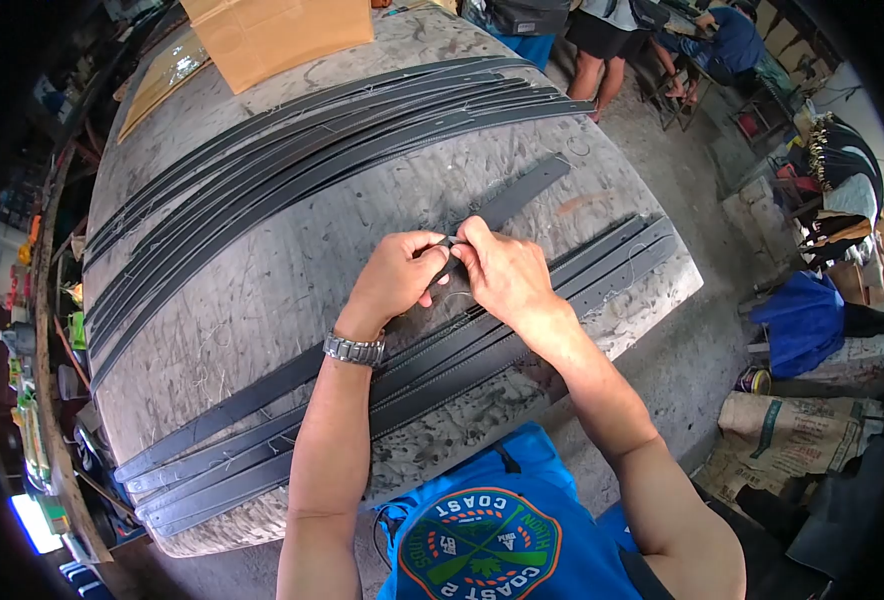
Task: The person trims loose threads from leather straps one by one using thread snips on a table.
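Both of my hands meet over the middle of the table, fingers pinched round a dark belt strap (528,192). My left hand (402,272), with a metal watch on its wrist, grips the strap from the left. My right hand (507,272) pinches it from the right, thumb and fingers close to the left fingertips. One end of the strap runs out to the upper right on the tabletop. The small part between my fingertips is mostly hidden. Below my hands lies a bundle of similar belt straps (442,375) with stitched edges and loose threads.
A second row of dark straps (312,150) curves across the far side of the worn grey table (232,260). At the back stands a cardboard box (282,40). People (612,45) are beyond the table. Sacks (797,440) and blue cloth (802,320) lie at right.
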### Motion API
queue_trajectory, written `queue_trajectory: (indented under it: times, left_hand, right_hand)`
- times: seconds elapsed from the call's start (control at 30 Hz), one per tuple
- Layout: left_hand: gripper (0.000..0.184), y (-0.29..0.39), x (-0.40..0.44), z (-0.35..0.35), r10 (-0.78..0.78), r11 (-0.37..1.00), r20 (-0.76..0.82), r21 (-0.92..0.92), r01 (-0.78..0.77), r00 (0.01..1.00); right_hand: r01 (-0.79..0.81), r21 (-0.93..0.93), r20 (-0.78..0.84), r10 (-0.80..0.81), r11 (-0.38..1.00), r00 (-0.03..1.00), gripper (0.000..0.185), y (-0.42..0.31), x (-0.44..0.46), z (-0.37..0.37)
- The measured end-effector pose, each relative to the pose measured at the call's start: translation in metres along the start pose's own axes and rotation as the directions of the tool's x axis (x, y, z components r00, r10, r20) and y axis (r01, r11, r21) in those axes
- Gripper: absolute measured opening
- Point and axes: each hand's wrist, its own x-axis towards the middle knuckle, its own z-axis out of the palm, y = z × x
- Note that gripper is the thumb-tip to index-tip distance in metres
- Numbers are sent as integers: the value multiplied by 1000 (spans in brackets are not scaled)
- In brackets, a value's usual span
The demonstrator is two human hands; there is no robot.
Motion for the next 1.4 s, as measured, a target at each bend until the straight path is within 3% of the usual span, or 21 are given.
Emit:
queue_trajectory:
  times: [0.17,0.3,0.6,0.97,1.4]
  left_hand:
    - [33,-1,-1,-2,24,997,25,-71,-23,999]
    - [39,-6,2,-4,81,987,44,-142,-74,996]
    - [40,-3,1,-6,77,988,55,-135,-69,996]
    - [38,-1,2,-8,57,991,108,-128,-43,993]
    - [37,0,0,-5,71,991,60,-122,-63,996]
  right_hand:
    - [-185,309,-29,204,933,978,19,8,1,0]
    - [-269,293,51,266,917,963,26,1,-1,-14]
    - [-220,177,44,216,959,975,27,-5,3,-19]
    - [-198,126,68,190,972,979,25,-6,5,-19]
    - [-174,101,81,166,979,983,25,-9,7,-25]
